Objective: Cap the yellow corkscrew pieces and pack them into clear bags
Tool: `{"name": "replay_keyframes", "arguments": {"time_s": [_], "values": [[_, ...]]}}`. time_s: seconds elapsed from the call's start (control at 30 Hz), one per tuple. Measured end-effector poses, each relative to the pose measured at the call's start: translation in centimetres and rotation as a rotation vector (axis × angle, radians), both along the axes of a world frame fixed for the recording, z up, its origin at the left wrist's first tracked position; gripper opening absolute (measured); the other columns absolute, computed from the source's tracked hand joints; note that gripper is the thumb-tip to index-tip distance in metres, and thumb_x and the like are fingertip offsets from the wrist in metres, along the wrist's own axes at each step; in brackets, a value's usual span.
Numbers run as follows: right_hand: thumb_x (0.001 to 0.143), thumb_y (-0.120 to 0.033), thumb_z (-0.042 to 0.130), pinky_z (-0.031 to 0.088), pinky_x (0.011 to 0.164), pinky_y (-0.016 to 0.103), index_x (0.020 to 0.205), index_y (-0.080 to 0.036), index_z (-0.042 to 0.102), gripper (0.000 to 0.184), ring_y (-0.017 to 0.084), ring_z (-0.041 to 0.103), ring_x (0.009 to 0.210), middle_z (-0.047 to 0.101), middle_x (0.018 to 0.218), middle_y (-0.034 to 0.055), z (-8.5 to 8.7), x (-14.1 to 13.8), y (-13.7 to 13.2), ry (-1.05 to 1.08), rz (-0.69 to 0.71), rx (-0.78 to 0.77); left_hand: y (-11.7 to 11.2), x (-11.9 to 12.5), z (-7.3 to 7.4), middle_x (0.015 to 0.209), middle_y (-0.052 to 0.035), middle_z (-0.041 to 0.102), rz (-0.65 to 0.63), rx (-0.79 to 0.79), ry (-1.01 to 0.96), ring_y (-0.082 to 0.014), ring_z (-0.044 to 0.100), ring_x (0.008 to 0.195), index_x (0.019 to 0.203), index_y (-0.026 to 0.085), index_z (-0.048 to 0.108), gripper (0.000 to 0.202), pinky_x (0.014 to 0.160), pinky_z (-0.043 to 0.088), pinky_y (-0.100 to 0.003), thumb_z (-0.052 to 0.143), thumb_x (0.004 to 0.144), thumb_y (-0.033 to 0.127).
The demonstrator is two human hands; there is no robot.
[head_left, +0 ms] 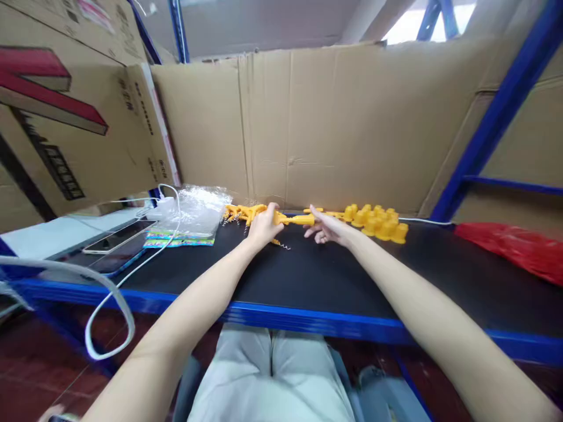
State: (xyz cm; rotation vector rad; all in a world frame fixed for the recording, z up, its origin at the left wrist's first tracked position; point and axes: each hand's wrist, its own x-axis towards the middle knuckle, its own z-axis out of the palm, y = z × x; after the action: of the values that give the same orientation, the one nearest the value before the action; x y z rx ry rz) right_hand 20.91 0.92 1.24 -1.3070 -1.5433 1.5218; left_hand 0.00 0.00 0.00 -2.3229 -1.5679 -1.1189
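Observation:
My left hand (263, 226) is closed around a yellow plastic rod (301, 220) that points right, over the black tabletop. Beside the rod's right end is my right hand (329, 227), its fingers apart; whether a fingertip touches the rod is unclear. Left of my left hand lies a pile of yellow plastic pieces with metal spirals (240, 212), like corkscrews. One metal spiral (284, 245) shows just below that hand. Behind my right hand are thin yellow sticks (336, 214), partly hidden. Several yellow cup-shaped pieces (378, 223) stand grouped to its right.
Clear plastic bags (196, 211) lie on the left, near two phone-like devices (118, 240) and a white cable (145, 264). A red plastic bag (514, 249) lies far right. Cardboard (334, 129) walls the back; a blue rail (308, 322) edges the front.

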Motion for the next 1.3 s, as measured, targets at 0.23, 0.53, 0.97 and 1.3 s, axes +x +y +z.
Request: {"name": "replay_keyframes", "arguments": {"time_s": [0.23, 0.53, 0.97, 1.3], "values": [[0.083, -0.05, 0.045, 0.044, 0.046, 0.019, 0.108, -0.017, 0.056, 0.043, 0.009, 0.058, 0.052, 0.067, 0.092, 0.0091, 0.4, 0.1, -0.6, 0.068, 0.042, 0.128, 0.1, -0.1, 0.1, 0.09, -0.006, 0.063, 0.004, -0.001, 0.017, -0.0211, 0.06, 0.084, 0.11, 0.02, 0.042, 0.044, 0.074, 0.044, -0.029, 0.057, 0.069, 0.022], [0.08, -0.051, 0.047, 0.044, 0.046, 0.019, 0.103, -0.014, 0.059, 0.045, 0.009, 0.058, 0.051, 0.067, 0.092, 0.0115, 0.1, -0.1, -0.3, 0.078, 0.002, 0.155, 0.0, -0.1, 0.2, 0.094, -0.0064, 0.062, 0.0, -0.01, -0.019, -0.0208, 0.059, 0.087, 0.11, 0.02, 0.043, 0.044, 0.074, 0.043, -0.029, 0.058, 0.068, 0.021], [0.078, -0.051, 0.051, 0.045, 0.047, 0.02, 0.101, -0.013, 0.06, 0.045, 0.009, 0.058, 0.048, 0.068, 0.085, 0.0101, 0.0, -0.3, -0.2, 0.134, -0.041, 0.111, 0.0, -0.2, 0.1, 0.091, -0.0058, 0.063, 0.013, 0.018, 0.012, -0.0213, 0.061, 0.085, 0.11, 0.02, 0.043, 0.043, 0.073, 0.044, -0.029, 0.057, 0.069, 0.022], [0.08, -0.044, 0.052, 0.046, 0.049, 0.019, 0.089, -0.013, 0.06, 0.033, 0.009, 0.059, 0.05, 0.067, 0.068, 0.0064, 0.6, -1.0, -0.7, 0.245, -0.109, -0.031, -0.3, -0.2, 0.3, 0.092, -0.0066, 0.063, 0.035, 0.066, 0.069, -0.0208, 0.061, 0.085, 0.115, 0.02, 0.041, 0.044, 0.072, 0.044, -0.029, 0.055, 0.073, 0.024]]}}
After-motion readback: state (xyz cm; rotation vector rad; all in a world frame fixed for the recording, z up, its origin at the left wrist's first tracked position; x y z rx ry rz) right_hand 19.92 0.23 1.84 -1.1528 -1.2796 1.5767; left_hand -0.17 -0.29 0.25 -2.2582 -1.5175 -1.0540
